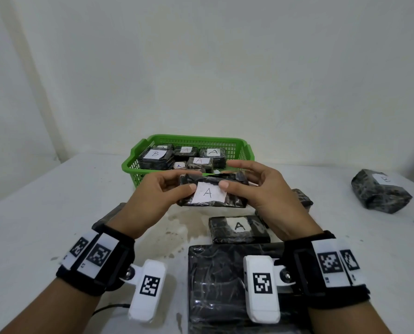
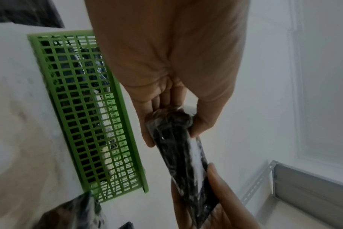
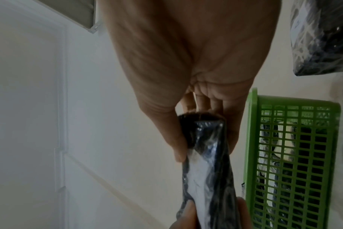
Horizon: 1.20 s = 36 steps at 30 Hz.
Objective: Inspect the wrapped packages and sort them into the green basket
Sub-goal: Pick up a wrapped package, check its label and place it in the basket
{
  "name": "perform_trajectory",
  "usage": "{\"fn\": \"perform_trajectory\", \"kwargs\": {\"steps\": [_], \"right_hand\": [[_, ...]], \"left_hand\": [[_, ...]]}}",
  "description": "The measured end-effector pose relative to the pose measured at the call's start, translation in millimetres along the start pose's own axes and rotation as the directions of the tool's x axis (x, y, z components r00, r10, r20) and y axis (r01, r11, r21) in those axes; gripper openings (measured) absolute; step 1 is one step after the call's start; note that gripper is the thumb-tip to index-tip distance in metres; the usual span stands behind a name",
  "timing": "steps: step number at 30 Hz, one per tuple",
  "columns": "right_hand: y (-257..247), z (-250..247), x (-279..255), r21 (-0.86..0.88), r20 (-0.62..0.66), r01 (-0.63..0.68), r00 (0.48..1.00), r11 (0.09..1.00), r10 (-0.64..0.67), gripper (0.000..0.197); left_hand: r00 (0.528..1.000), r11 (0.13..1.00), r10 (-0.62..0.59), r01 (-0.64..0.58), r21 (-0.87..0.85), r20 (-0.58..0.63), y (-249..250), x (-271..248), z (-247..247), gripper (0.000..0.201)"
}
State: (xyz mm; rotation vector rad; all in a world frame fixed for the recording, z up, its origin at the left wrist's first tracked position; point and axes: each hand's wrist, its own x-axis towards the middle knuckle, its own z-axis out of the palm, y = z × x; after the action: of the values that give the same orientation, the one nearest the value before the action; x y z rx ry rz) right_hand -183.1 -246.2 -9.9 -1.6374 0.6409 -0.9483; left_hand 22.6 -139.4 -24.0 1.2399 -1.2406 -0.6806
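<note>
Black wrapped package labelled A [image 1: 212, 191] held mid-frame above the white table [image 1: 44, 201], just in front of the green basket [image 1: 138, 162]. Left hand [image 1: 150, 196] and right hand [image 1: 268, 189] each pinch one end, thumbs on the label's top corners, fingers behind. Basket holds more packages (four A's, one B). Another A package [image 1: 239, 229] and a large black package [image 1: 215, 285] lie lower centre; a B package [image 1: 380, 194] sits far right.

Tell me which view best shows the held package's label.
The head view: the held package faces the camera, its white label reading A. Both wrist views catch it edge-on between left hand and right hand, the letter unreadable.
</note>
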Motion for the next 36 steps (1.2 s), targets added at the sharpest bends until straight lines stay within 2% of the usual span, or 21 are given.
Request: {"fn": "perform_trajectory", "kwargs": {"steps": [4,8,10,11,13,15,18,20,22,24,25,28,29,30,32,34,36], "right_hand": [[-4,-1,-2,0.033,-0.066,0.063,0.996,0.997,-0.061,0.035],[-8,1,-5,0.05,-0.037,0.061,0.998,0.997,-0.059,0.051],[-8,2,-4,0.073,-0.052,0.062,0.997,0.995,-0.059,0.053],[-8,1,-5,0.075,-0.061,0.08,0.995,0.994,-0.076,0.052],[-9,1,-5,0.058,-0.06,0.132,0.99,0.99,-0.129,0.052],[-12,2,-7,0.051,-0.009,0.194,0.981,0.98,-0.194,0.054],[-15,3,-9,0.12,0.069,0.237,0.967,0.964,-0.246,0.055],[-15,5,-9,0.176,0.114,0.2,0.968,0.964,-0.222,0.051],[-14,10,-8,0.231,0.147,0.092,0.981,0.969,-0.128,0.047],[-14,12,-8,0.247,0.177,-0.03,0.984,0.969,-0.015,0.056],[-14,13,-8,0.242,0.207,-0.076,0.978,0.967,0.025,0.057],[-14,12,-10,0.204,0.332,-0.15,0.94,0.967,0.076,0.04],[-14,12,-11,0.207,0.361,-0.164,0.929,0.965,0.08,0.042],[-13,12,-11,0.21,0.373,-0.17,0.924,0.963,0.082,0.049],[-10,13,-8,0.216,0.349,-0.166,0.934,0.962,0.083,0.078],[-3,15,-2,0.201,0.271,-0.145,0.959,0.969,0.088,0.113],[1,15,1,0.135,0.218,-0.104,0.973,0.985,0.073,0.129]], "left_hand": [[0.998,0.999,-0.007,0.009,-0.032,0.069,5,-3,3,0.035],[0.999,0.999,0.019,-0.02,-0.045,-0.029,3,-1,0,0.034],[1.0,0.994,-0.003,0.003,-0.109,0.001,4,-1,-3,0.038],[1.0,0.996,0.001,0.001,-0.091,0.02,5,-1,-4,0.041],[0.999,0.998,0.041,-0.043,0.052,0.032,7,-3,-5,0.044],[0.998,0.987,0.059,-0.061,0.15,0.014,8,-3,-6,0.046],[0.998,0.989,0.059,-0.054,0.136,-0.033,8,-2,-8,0.048],[0.995,0.989,0.077,-0.069,0.127,-0.062,8,-2,-7,0.047],[0.992,0.992,0.104,-0.099,0.079,-0.066,8,-3,-5,0.045],[0.989,0.991,0.131,-0.129,0.033,-0.07,6,-2,-2,0.044],[0.987,0.989,0.147,-0.146,0.021,-0.068,4,-1,0,0.043],[0.978,0.978,0.204,-0.205,-0.032,-0.034,-2,0,4,0.046],[0.975,0.974,0.222,-0.222,-0.043,-0.013,-3,-1,5,0.046],[0.973,0.972,0.229,-0.228,-0.049,0.013,-3,0,5,0.047],[0.972,0.975,0.217,-0.21,-0.071,0.096,-5,1,3,0.055],[0.978,0.98,0.156,-0.136,-0.142,0.139,-7,2,0,0.078],[0.993,0.984,0.048,-0.029,-0.176,0.104,-5,4,-1,0.1]]}}
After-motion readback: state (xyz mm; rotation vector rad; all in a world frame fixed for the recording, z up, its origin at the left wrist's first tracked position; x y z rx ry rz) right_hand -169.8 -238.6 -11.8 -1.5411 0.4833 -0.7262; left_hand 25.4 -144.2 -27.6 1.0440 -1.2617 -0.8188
